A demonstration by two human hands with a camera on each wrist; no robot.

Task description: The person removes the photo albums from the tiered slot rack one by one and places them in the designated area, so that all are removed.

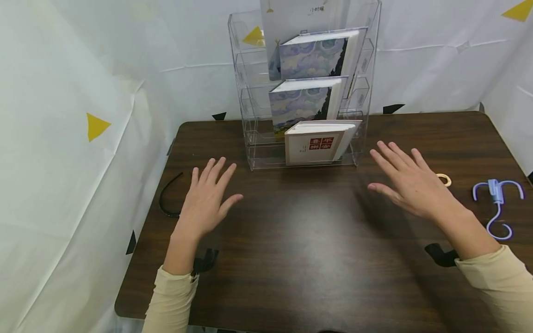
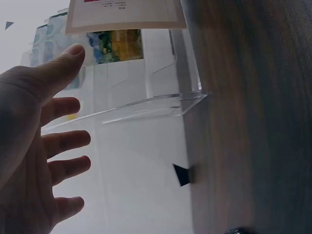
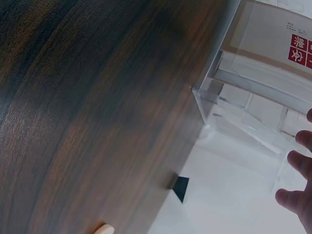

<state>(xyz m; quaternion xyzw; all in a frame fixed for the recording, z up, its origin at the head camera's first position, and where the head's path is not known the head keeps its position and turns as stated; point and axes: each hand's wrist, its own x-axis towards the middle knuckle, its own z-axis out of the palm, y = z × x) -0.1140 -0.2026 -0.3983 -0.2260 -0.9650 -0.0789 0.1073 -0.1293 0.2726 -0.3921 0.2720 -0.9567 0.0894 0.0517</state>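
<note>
My left hand (image 1: 206, 201) hovers over the left part of the table with its fingers spread, holding nothing. A thin black headband-like hoop (image 1: 164, 199) lies just left of it. On the other side, my right hand (image 1: 410, 182) is also spread and holds nothing; it partly covers a small yellowish ring (image 1: 445, 179). Between and beyond the hands stands a clear acrylic tiered rack (image 1: 266, 163). Its lowest tier bears a white book with red print (image 1: 300, 150). Two books with painted swirling-sky covers (image 1: 300, 104) (image 1: 312, 58) stand on tiers above, and a pale book (image 1: 291, 18) is at the top.
A blue-purple hook hanger (image 1: 497, 199) lies at the right of the dark wood table (image 1: 316, 277). White sheeting (image 1: 200, 83) with yellow triangles surrounds the table's back and sides. Black straps hang below both wrists.
</note>
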